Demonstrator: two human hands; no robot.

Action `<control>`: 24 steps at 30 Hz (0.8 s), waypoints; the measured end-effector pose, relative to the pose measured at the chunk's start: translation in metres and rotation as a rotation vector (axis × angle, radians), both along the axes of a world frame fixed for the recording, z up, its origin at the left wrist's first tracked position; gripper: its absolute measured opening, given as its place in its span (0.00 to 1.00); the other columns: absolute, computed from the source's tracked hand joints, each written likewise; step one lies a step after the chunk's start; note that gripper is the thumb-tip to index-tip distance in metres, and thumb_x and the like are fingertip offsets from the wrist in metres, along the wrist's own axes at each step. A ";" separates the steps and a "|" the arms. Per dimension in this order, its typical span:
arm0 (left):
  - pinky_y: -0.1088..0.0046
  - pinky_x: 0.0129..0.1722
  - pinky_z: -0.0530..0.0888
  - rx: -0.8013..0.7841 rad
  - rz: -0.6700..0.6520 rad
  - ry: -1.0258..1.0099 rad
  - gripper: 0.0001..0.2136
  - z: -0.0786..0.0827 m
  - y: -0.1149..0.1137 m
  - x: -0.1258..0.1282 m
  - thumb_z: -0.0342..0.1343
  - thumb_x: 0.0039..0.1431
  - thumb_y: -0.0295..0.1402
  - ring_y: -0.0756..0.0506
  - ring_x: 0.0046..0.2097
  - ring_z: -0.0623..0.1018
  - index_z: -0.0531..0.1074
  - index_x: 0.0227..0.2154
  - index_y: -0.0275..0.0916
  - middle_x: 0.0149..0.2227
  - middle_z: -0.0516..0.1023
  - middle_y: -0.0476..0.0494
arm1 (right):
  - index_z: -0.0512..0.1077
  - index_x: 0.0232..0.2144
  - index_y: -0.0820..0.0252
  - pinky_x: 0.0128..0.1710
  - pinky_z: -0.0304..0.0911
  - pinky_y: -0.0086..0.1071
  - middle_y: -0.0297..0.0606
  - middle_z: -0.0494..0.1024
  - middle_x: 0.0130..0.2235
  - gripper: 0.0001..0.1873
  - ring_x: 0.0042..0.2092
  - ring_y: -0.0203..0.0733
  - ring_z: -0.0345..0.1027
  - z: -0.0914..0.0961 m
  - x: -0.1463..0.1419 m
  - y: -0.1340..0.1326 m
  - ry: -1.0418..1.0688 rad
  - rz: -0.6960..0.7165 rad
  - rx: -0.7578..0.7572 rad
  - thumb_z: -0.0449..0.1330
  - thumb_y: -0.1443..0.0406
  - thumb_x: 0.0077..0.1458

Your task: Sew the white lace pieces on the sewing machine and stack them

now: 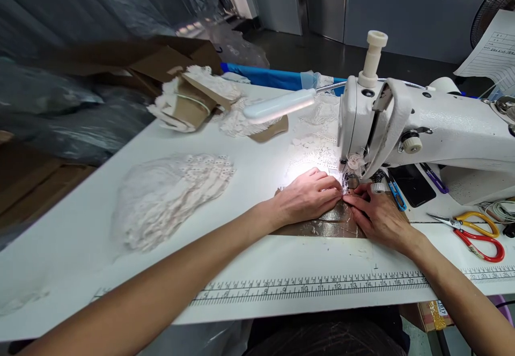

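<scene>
A white sewing machine [374, 125] stands at the right of the table, its presser foot [346, 183] lowered by my fingertips. My left hand [309, 197] rests palm down left of the foot, fingers pressed together on the edge of the white lace fabric [316, 149]. From the right, my right hand [374, 213] pinches at the same spot, thumb and fingertips touching the left fingers. Only a small bit of lace shows between the hands; my fingers hide the rest. Under both hands lies a brown shiny plate [333, 228].
A lace pile [173, 200] lies at left; lace bundles with cardboard [193, 101] lie farther back. A lamp [277, 106] shines on the needle area. At right are thread snips [396, 192], a phone [411, 185] and scissors [478, 232]. A printed ruler [306, 289] runs along the front edge.
</scene>
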State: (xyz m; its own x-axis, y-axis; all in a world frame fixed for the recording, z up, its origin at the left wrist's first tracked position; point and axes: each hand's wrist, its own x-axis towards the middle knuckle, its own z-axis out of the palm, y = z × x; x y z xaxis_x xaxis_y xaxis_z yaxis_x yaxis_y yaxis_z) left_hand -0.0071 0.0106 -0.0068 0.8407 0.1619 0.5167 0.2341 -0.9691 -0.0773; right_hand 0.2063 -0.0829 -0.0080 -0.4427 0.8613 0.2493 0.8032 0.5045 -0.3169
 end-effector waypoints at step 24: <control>0.69 0.36 0.72 -0.180 0.018 0.033 0.12 0.004 -0.004 0.000 0.46 0.66 0.29 0.48 0.33 0.74 0.75 0.32 0.37 0.34 0.77 0.45 | 0.73 0.55 0.50 0.34 0.67 0.34 0.42 0.71 0.41 0.21 0.39 0.44 0.68 0.009 0.004 0.008 0.093 -0.064 -0.174 0.53 0.67 0.62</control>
